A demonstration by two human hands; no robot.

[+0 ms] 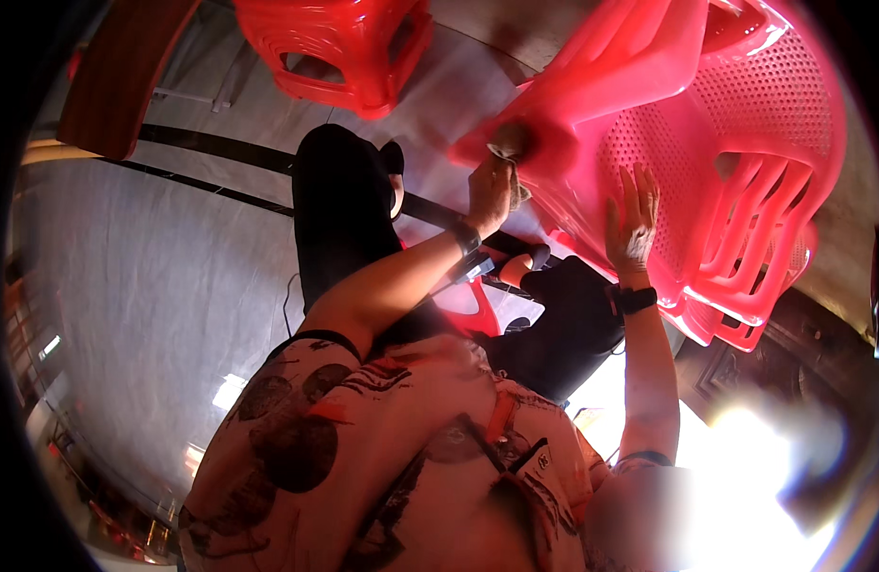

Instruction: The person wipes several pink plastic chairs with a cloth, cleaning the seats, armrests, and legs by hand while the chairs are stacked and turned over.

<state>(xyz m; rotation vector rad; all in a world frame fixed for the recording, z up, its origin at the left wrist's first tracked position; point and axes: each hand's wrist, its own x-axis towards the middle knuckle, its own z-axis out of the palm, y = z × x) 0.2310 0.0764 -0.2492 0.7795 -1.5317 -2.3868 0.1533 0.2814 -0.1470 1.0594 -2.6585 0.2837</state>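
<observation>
A cloth (509, 141), greyish brown and bunched, is held in my left hand (491, 191), against the edge of a red plastic chair (654, 150). Part of the cloth hangs out below the fingers. My right hand (633, 222) lies flat with fingers extended on the chair's perforated panel and grips nothing. The chair is tilted, with slatted openings on its right side. More red plastic parts show under its lower right edge; whether they belong to another chair I cannot tell.
A red plastic stool (339, 53) stands on the floor beyond my knees. A dark wooden board-like piece (118, 79) is at the upper left. Grey tiled floor (160, 250) with dark strips spreads left. Dark carved furniture (761, 365) and strong glare lie at the lower right.
</observation>
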